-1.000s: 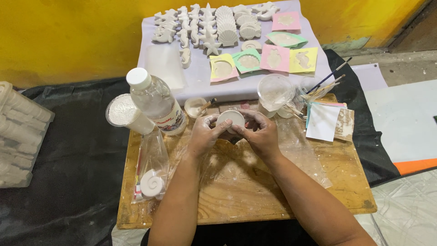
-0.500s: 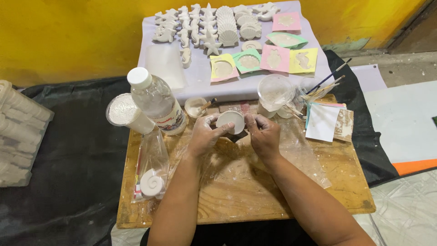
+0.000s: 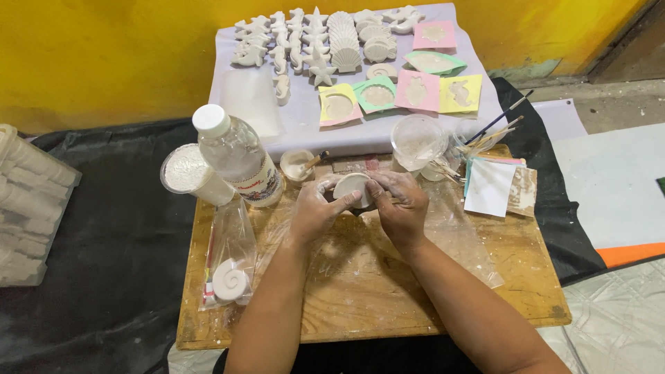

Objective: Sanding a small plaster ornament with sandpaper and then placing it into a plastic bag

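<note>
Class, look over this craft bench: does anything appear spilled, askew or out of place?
White powder smears the wooden board and both the left hand and right hand, which hold a round white plaster piece. Thin wooden sticks lie in a loose jumble. Nothing looks broken.

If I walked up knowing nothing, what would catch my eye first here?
Probably the two powder-dusted hands, left hand and right hand, together holding a small round white cast over the wooden board. Behind them, rows of white plaster sea shapes lie on a pale cloth against the yellow wall, and a clear plastic bottle stands at the left.
</note>
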